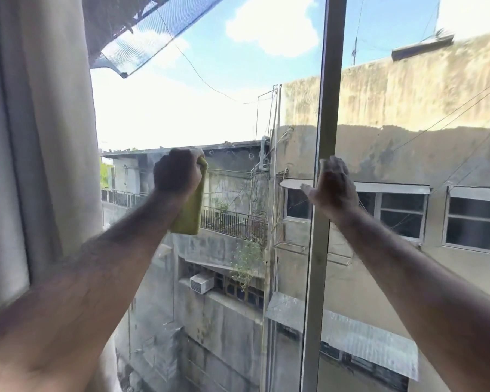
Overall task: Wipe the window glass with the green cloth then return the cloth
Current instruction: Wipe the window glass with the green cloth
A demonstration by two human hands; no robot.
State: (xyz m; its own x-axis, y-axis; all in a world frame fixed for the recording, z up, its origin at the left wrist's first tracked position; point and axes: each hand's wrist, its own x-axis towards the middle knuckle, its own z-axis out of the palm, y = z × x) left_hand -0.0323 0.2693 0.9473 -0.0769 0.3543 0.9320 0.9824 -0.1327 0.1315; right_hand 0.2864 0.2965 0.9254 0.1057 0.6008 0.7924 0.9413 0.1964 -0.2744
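The window glass (232, 114) fills the middle of the view, with buildings and sky behind it. My left hand (177, 172) is clenched on the green cloth (191, 210), which hangs down from the fist against the left pane. My right hand (333, 185) rests flat with fingers spread on the vertical window frame (327, 108) between the two panes; it holds nothing. Both arms reach forward from the bottom corners.
A pale curtain (40, 131) hangs along the left edge, close to my left arm. A second glass pane (425, 154) lies to the right of the frame. Outside are concrete buildings, wires and a dark mesh awning (142, 29) at the top left.
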